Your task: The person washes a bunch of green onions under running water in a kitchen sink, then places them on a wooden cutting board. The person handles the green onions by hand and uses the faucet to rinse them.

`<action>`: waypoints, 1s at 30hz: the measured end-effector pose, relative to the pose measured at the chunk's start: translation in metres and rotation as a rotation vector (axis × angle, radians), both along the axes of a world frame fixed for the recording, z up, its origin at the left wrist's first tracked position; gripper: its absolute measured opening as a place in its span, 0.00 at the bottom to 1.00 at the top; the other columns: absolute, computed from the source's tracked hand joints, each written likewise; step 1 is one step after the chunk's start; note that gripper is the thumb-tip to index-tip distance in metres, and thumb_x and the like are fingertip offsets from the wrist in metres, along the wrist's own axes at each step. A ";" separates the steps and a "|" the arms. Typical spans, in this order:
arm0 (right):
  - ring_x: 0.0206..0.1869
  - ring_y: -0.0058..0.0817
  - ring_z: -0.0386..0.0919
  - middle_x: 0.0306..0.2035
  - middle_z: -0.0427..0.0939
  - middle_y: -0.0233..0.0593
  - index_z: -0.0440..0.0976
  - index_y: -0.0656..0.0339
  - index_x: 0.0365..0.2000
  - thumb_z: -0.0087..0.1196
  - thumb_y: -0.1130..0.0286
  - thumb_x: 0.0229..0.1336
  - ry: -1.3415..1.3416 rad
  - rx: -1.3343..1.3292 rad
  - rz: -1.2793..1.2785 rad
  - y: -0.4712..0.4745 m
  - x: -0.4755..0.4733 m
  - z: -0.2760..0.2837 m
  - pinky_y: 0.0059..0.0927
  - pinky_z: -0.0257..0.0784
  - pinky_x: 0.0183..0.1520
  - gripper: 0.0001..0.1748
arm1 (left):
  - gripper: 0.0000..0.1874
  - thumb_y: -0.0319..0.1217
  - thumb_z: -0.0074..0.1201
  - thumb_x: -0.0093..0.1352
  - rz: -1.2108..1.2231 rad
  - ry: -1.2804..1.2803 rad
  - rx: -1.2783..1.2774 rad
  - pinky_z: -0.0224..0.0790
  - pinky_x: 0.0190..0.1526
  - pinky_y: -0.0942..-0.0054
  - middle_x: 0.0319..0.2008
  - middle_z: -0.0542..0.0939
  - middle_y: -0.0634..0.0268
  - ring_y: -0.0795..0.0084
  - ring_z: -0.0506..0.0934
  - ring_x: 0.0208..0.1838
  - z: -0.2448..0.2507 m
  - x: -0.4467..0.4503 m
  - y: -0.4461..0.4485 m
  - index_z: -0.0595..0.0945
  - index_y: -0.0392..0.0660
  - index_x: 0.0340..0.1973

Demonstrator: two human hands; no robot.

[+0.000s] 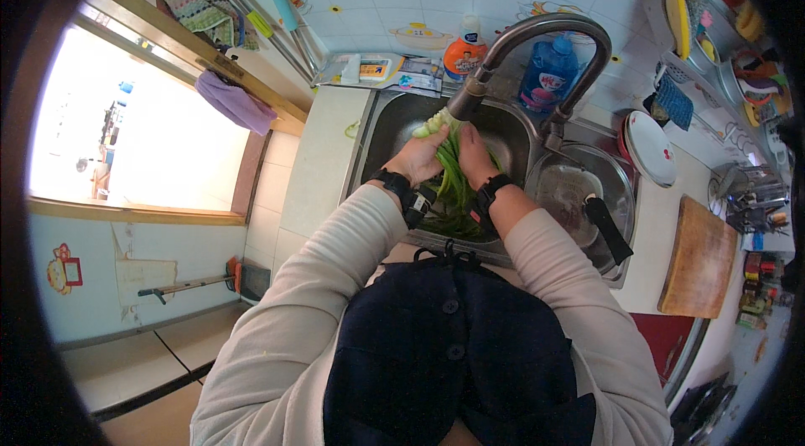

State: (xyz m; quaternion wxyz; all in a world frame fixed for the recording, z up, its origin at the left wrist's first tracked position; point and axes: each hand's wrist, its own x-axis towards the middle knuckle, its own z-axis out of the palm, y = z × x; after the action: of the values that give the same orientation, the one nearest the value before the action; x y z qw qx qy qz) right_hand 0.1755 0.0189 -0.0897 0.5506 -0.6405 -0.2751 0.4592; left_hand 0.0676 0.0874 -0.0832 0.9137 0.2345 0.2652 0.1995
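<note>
Both of my hands are over the left basin of a stainless steel sink (522,172), under the spout of a curved metal faucet (550,21). A bunch of long green leafy vegetables (453,169) with pale stem ends is between them. My left hand (416,157) grips the bunch near its pale ends, thumb on top. On the other side, my right hand (476,155) closes around the green stalks, its fingertips partly hidden. The leaves trail down into the basin, where more dark greens (449,223) lie. Whether water is running is hard to tell.
An orange cleaner bottle (464,56) and a blue detergent bottle (548,72) stand behind the sink. A black-handled utensil (607,229) lies across the round right basin (622,188). Plates (651,147) and a wooden cutting board (698,257) are on the right counter.
</note>
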 end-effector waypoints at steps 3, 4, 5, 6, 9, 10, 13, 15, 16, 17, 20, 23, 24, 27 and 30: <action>0.62 0.36 0.57 0.60 0.60 0.47 0.53 0.65 0.60 0.32 0.51 0.66 -0.095 0.068 0.148 -0.003 0.002 0.009 0.29 0.50 0.62 0.32 | 0.17 0.41 0.41 0.72 -0.025 0.067 -0.026 0.64 0.54 0.63 0.48 0.75 0.63 0.67 0.73 0.50 -0.003 -0.003 0.009 0.71 0.45 0.51; 0.62 0.38 0.57 0.60 0.60 0.48 0.50 0.63 0.61 0.32 0.51 0.66 -0.079 0.050 0.177 -0.003 -0.001 0.011 0.31 0.51 0.62 0.32 | 0.18 0.42 0.41 0.71 -0.038 0.108 -0.039 0.65 0.53 0.63 0.48 0.75 0.63 0.67 0.73 0.50 -0.003 -0.004 0.013 0.71 0.45 0.50; 0.62 0.41 0.58 0.59 0.60 0.48 0.47 0.62 0.62 0.33 0.51 0.66 -0.050 0.056 0.196 -0.003 -0.005 0.013 0.33 0.51 0.62 0.32 | 0.20 0.44 0.41 0.71 -0.042 0.103 -0.027 0.66 0.52 0.64 0.48 0.75 0.63 0.67 0.73 0.49 -0.003 -0.004 0.016 0.71 0.44 0.50; 0.62 0.43 0.58 0.59 0.60 0.49 0.44 0.61 0.63 0.33 0.51 0.66 -0.013 0.090 0.224 -0.004 -0.007 0.014 0.35 0.52 0.62 0.33 | 0.21 0.45 0.41 0.70 -0.044 0.104 -0.017 0.66 0.52 0.64 0.48 0.75 0.62 0.67 0.73 0.49 -0.002 -0.004 0.019 0.71 0.44 0.50; 0.64 0.42 0.53 0.62 0.55 0.48 0.39 0.61 0.63 0.39 0.54 0.64 -0.111 0.224 0.358 -0.006 -0.010 0.009 0.34 0.49 0.64 0.36 | 0.23 0.46 0.47 0.67 -0.085 0.102 0.013 0.68 0.48 0.67 0.45 0.76 0.62 0.68 0.74 0.47 0.000 -0.004 0.021 0.72 0.41 0.49; 0.65 0.42 0.52 0.62 0.53 0.49 0.39 0.62 0.63 0.40 0.56 0.64 -0.123 0.205 0.368 -0.005 -0.008 0.006 0.34 0.48 0.64 0.36 | 0.21 0.43 0.49 0.67 -0.048 0.124 0.040 0.69 0.47 0.67 0.44 0.77 0.62 0.69 0.75 0.46 0.001 -0.002 0.019 0.73 0.41 0.48; 0.65 0.41 0.50 0.63 0.51 0.52 0.39 0.62 0.63 0.44 0.60 0.61 -0.185 0.189 0.497 0.000 -0.001 -0.008 0.35 0.47 0.65 0.38 | 0.15 0.35 0.55 0.65 -0.059 0.229 0.182 0.70 0.44 0.68 0.39 0.78 0.62 0.69 0.76 0.42 0.005 -0.001 0.010 0.75 0.40 0.43; 0.65 0.41 0.50 0.62 0.51 0.55 0.38 0.62 0.63 0.49 0.61 0.57 -0.286 0.189 0.723 0.006 0.006 -0.016 0.35 0.48 0.65 0.42 | 0.12 0.30 0.57 0.63 -0.043 0.271 0.232 0.71 0.43 0.69 0.37 0.79 0.63 0.69 0.77 0.40 0.011 0.000 0.006 0.77 0.40 0.41; 0.64 0.41 0.51 0.61 0.53 0.56 0.38 0.61 0.63 0.52 0.61 0.54 -0.427 0.266 0.620 0.004 0.003 -0.020 0.35 0.49 0.64 0.44 | 0.12 0.28 0.57 0.62 -0.002 0.270 0.226 0.71 0.42 0.69 0.35 0.79 0.63 0.68 0.77 0.39 0.017 0.002 0.005 0.77 0.39 0.40; 0.64 0.41 0.53 0.60 0.54 0.56 0.39 0.61 0.63 0.54 0.62 0.51 -0.566 0.342 0.513 0.002 0.000 -0.024 0.36 0.50 0.63 0.46 | 0.11 0.26 0.58 0.61 0.042 0.315 0.198 0.72 0.41 0.69 0.34 0.79 0.62 0.68 0.77 0.39 0.023 0.003 0.005 0.77 0.39 0.39; 0.59 0.43 0.60 0.57 0.58 0.56 0.41 0.60 0.62 0.61 0.62 0.43 -0.528 0.397 0.359 0.004 -0.006 -0.024 0.36 0.56 0.59 0.51 | 0.11 0.25 0.57 0.60 0.165 0.488 0.217 0.72 0.39 0.69 0.33 0.78 0.62 0.68 0.77 0.38 0.047 0.008 0.003 0.77 0.39 0.39; 0.52 0.40 0.67 0.51 0.64 0.53 0.51 0.61 0.58 0.64 0.64 0.39 -0.197 0.327 0.299 0.011 -0.004 -0.013 0.36 0.63 0.53 0.47 | 0.09 0.25 0.55 0.59 0.281 0.457 0.085 0.72 0.38 0.66 0.30 0.77 0.62 0.67 0.77 0.37 0.071 0.011 0.010 0.76 0.38 0.36; 0.50 0.38 0.70 0.49 0.67 0.51 0.55 0.62 0.56 0.64 0.65 0.38 -0.062 0.279 0.279 0.013 -0.003 -0.008 0.36 0.64 0.51 0.44 | 0.07 0.25 0.54 0.60 0.300 0.410 0.084 0.72 0.35 0.64 0.28 0.76 0.62 0.66 0.76 0.33 0.078 0.009 0.015 0.75 0.39 0.33; 0.38 0.25 0.73 0.36 0.75 0.35 0.67 0.61 0.45 0.65 0.71 0.39 -0.239 0.221 0.500 0.016 0.006 0.004 0.31 0.68 0.43 0.29 | 0.06 0.25 0.54 0.60 0.429 0.338 0.188 0.71 0.32 0.64 0.26 0.75 0.62 0.65 0.75 0.29 0.092 0.008 0.034 0.74 0.40 0.32; 0.40 0.32 0.73 0.34 0.76 0.39 0.72 0.64 0.40 0.66 0.65 0.36 -0.179 0.197 0.413 0.023 0.002 0.005 0.34 0.66 0.46 0.27 | 0.04 0.25 0.53 0.60 0.433 0.328 0.204 0.70 0.30 0.65 0.25 0.74 0.62 0.66 0.73 0.27 0.101 0.008 0.045 0.74 0.41 0.29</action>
State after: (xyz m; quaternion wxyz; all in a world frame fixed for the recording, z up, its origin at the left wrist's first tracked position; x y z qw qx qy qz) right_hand 0.1777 0.0417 -0.0850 0.4784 -0.5521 -0.4912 0.4744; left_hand 0.0754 0.1323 0.0181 0.7665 0.2922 0.4318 0.3750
